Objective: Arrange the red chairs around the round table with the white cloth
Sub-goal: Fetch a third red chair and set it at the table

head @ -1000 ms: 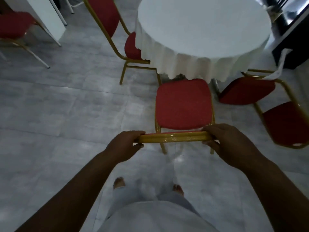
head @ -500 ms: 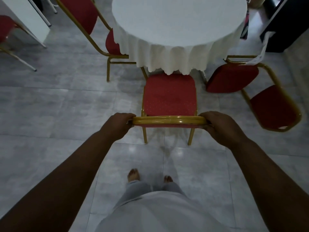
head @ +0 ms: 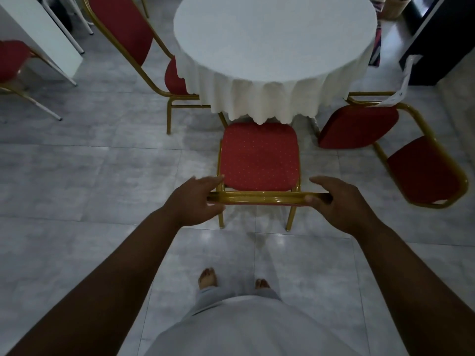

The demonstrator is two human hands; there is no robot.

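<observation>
The round table with the white cloth [head: 275, 39] stands ahead of me. A red chair with a gold frame [head: 259, 155] faces it, its seat front right at the hanging cloth hem. My left hand [head: 196, 199] and my right hand [head: 336, 201] sit at the two ends of its gold top rail [head: 259, 197], fingers spread and loose around the rail. A second red chair [head: 133, 39] is tucked in at the table's left. A third red chair [head: 390, 140] stands at the right, turned at an angle.
Grey tiled floor [head: 90, 176] stretches to my left and behind. A white panel on thin legs [head: 43, 34] and another red chair [head: 12, 60] are at the far left. A dark cabinet [head: 442, 39] stands at the far right. My bare feet [head: 208, 277] are behind the chair.
The chair slid forward to the table until its seat met the cloth hem. Both hands, closed on the top rail before, have spread their fingers.
</observation>
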